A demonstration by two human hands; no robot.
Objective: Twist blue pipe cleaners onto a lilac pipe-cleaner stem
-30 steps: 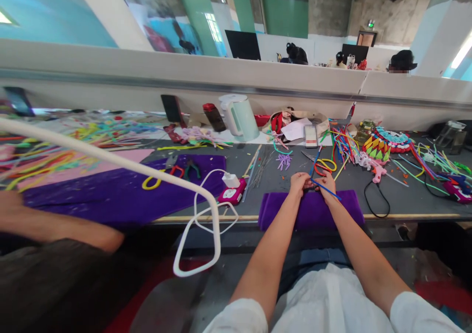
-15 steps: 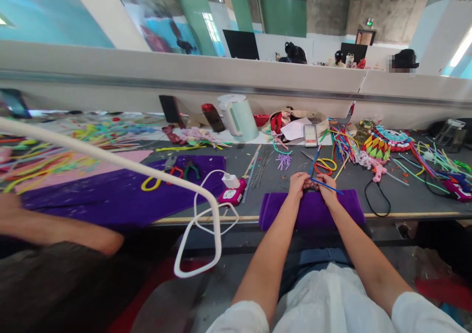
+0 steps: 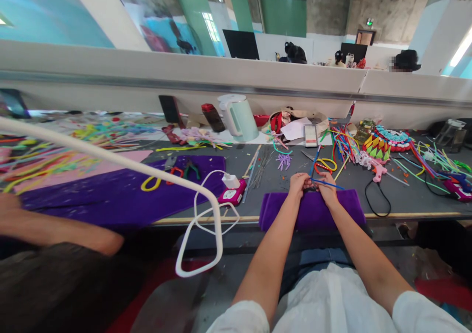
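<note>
Over a folded purple cloth (image 3: 313,210), my left hand (image 3: 299,182) pinches blue pipe cleaners (image 3: 316,162) near where they cross. Close beside it, my right hand (image 3: 326,184) is closed on the same blue pipe cleaners. One strand stands up away from me, and another slants to the right across the fingers. My fingertips partly hide the crossing point. Just beyond the hands lie scissors with yellow handles (image 3: 329,165).
Bundles of coloured pipe cleaners (image 3: 342,143), a pink glue gun (image 3: 378,171) and a phone (image 3: 310,135) lie around. A kettle (image 3: 244,119) stands behind. On the left are a white lamp arm (image 3: 147,168), a pink power strip (image 3: 236,195) and a co-worker's arm (image 3: 62,229).
My hands stay in nearly the same place. The blue strand on the right has tilted up slightly at its free end.
</note>
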